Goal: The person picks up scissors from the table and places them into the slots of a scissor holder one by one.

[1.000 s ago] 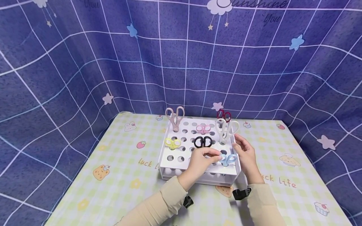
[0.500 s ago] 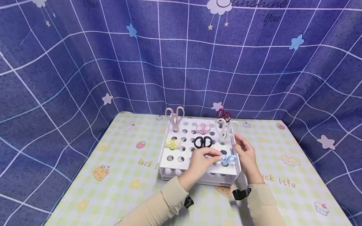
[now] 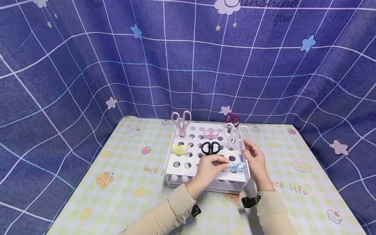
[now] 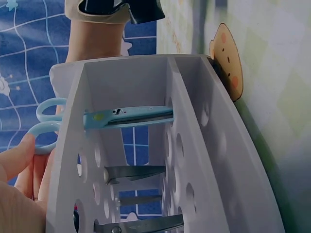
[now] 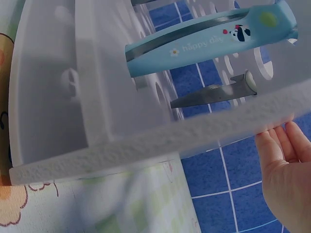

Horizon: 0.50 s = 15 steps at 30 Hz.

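A white rack [image 3: 239, 177] with rows of round holes holds several pairs of scissors upright. My left hand [image 3: 207, 169] pinches a handle loop of the light blue scissors [image 3: 237, 167] at the rack's front right corner. In the left wrist view, their blue blade cover [image 4: 129, 117] passes through the top plate, its tip at the lower plate. The cover, printed with a panda, also shows close in the right wrist view. My right hand [image 3: 257, 163] rests its fingertips against the rack's right side, fingers only slightly bent. White scissors [image 3: 233, 135] stand just behind the blue pair.
Black scissors [image 3: 211, 148] stand mid-rack, pink scissors [image 3: 211, 133] behind them. Yellow scissors [image 3: 179, 149] and dusty pink scissors [image 3: 182, 125] line the left side; dark red scissors [image 3: 232, 120] stand back right. A checked tablecloth [image 3: 117, 202] lies beneath, a blue curtain [image 3: 188, 58] behind.
The blue scissors' handles have shifted and tilted slightly within my left hand's pinch, sitting a touch lower now. My right hand and the rack have stayed in place.
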### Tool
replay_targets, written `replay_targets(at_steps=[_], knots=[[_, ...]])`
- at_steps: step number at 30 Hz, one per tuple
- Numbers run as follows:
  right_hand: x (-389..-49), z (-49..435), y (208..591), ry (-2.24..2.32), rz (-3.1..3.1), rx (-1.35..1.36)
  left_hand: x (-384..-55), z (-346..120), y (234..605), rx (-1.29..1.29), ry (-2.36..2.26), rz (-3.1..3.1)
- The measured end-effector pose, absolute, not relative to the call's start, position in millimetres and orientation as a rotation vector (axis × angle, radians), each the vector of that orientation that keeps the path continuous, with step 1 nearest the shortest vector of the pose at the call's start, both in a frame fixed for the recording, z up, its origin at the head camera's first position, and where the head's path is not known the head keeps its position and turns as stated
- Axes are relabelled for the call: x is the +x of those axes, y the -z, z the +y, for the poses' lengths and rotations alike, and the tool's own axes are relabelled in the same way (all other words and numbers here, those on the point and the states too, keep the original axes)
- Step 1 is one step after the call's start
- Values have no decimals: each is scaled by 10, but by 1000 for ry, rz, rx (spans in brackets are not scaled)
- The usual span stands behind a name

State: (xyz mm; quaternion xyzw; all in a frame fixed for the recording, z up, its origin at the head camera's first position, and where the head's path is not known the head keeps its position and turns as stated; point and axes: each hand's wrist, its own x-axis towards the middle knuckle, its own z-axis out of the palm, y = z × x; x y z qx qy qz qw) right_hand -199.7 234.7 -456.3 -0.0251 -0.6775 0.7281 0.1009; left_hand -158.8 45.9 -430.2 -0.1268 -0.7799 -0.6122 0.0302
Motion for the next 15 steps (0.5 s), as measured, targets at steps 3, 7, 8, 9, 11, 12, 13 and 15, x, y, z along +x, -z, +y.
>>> replay_targets(at_steps=[3, 7, 8, 9, 11, 12, 13, 15], knots=[[-1998, 2343, 4562, -2150, -2002, -77, -1588, 452, 4313, -384, 1905, -2405], [-1998, 2338, 4558, -2159, -1985, -79, -1591, 448, 4320, -396, 1894, -2399], [-1998, 2337, 4557, -2162, -1980, -78, -1594, 448, 4322, -398, 1893, -2398], [-1998, 2336, 4555, -2164, -1975, -78, -1596, 449, 4324, -397, 1892, -2399], [-1997, 2336, 4555, -2165, -1973, -77, -1602, 449, 4326, -395, 1898, -2396], [-1997, 2337, 4555, -2167, -1970, -75, -1604, 449, 4327, -391, 1904, -2397], [-1997, 2338, 4554, -2169, -1969, -73, -1606, 447, 4329, -392, 1913, -2393], [-1996, 2340, 4555, -2172, -1968, -70, -1611, 444, 4330, -397, 1929, -2389]])
